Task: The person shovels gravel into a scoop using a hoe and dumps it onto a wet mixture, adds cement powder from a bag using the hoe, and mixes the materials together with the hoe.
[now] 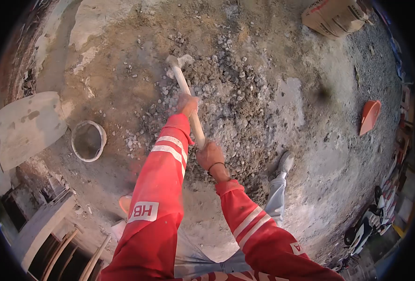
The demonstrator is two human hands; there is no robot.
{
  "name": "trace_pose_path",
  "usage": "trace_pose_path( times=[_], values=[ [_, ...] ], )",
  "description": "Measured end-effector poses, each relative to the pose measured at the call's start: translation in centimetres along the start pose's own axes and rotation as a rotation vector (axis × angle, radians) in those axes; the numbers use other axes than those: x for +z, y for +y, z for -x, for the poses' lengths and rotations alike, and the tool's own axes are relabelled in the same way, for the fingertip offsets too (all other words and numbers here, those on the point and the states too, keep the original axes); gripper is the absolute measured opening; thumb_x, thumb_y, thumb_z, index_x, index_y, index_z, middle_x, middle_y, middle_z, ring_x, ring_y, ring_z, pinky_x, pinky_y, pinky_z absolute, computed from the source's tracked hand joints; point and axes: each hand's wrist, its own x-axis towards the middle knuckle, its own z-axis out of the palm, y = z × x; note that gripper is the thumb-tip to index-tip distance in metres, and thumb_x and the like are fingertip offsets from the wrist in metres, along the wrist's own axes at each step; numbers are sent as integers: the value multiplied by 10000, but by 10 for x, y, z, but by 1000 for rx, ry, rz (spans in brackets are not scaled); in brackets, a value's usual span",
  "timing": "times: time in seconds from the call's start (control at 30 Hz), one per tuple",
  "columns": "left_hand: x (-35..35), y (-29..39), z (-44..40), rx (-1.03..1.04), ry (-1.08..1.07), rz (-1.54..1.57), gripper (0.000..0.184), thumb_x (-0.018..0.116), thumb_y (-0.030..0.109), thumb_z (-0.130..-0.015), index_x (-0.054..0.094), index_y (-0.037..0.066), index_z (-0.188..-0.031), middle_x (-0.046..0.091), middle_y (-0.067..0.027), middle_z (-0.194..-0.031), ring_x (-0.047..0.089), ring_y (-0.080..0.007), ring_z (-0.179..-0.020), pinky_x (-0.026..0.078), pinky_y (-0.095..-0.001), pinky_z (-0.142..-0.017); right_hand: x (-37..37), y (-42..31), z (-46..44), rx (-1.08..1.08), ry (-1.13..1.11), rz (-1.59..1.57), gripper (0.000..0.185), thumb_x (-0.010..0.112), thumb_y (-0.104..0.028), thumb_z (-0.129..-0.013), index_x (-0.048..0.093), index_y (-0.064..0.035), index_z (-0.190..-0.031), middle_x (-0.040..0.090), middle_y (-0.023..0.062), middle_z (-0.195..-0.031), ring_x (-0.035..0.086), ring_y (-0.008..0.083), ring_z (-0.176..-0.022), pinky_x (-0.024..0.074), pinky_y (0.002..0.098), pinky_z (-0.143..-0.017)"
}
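Observation:
Both of my hands are closed around the pale wooden handle of a hoe (183, 82). My left hand (187, 104) grips it partway along, closer to the head. Lower down, near the handle's end, is my right hand (211, 156), with a dark band at its wrist. The hoe's head, coated in grey material, rests at the upper left edge of a heap of damp gravel and mortar mix (238, 93). How far its blade sits in the mix is hidden. Red sleeves with white stripes cover both arms.
A bucket (102, 136) with grey contents stands at left, beside a pale curved panel (29, 122). A brown paper sack (334, 21) is at upper right. An orange plastic piece (370, 118) lies at right, with a motorcycle (364, 225) below. My shoe (286, 162) borders the heap.

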Motion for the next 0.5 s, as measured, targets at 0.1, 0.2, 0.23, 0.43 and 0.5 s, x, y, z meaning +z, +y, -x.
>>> trace_pose_path(
  times=[0.1, 0.2, 0.23, 0.43, 0.5],
  values=[
    [18, -17, 116, -182, -91, -61, 452, 724, 149, -758, 558, -79, -1110, 678, -283, -969, 711, -381, -862, 606, -437, -725, 5, 58, 87, 120, -56, -42, 415, 616, -226, -766, 603, 15, -1104, 661, 302, -895, 647, 473, -899, 523, 520, -783],
    [74, -76, 181, -58, -21, -175, 356, 722, 154, -766, 557, -39, -1015, 679, -243, -903, 716, -336, -754, 600, -452, -648, -25, 68, 143, 198, -78, -18, 390, 618, -256, -766, 619, 22, -1039, 658, 302, -882, 651, 459, -903, 524, 511, -784],
    [71, -70, 190, -114, -159, 69, 322, 713, 149, -773, 557, -31, -990, 669, -218, -862, 700, -321, -706, 591, -449, -615, -39, 69, 154, 190, -95, -25, 382, 618, -262, -766, 621, 26, -1017, 657, 303, -878, 651, 459, -901, 523, 510, -783],
    [21, -31, 248, -524, -443, 888, 177, 675, 128, -821, 551, 11, -869, 576, -101, -684, 582, -255, -507, 509, -405, -470, -135, 52, 234, 86, -119, -32, 325, 665, -232, -721, 625, 46, -884, 636, 291, -790, 634, 476, -798, 511, 505, -721],
    [27, -27, 250, -544, -390, 1057, 187, 687, 131, -818, 541, 20, -854, 555, -89, -677, 550, -237, -485, 488, -386, -459, -170, 78, 281, 42, -137, -51, 317, 673, -219, -718, 620, 41, -891, 633, 286, -773, 627, 481, -773, 500, 516, -694]
  ],
)
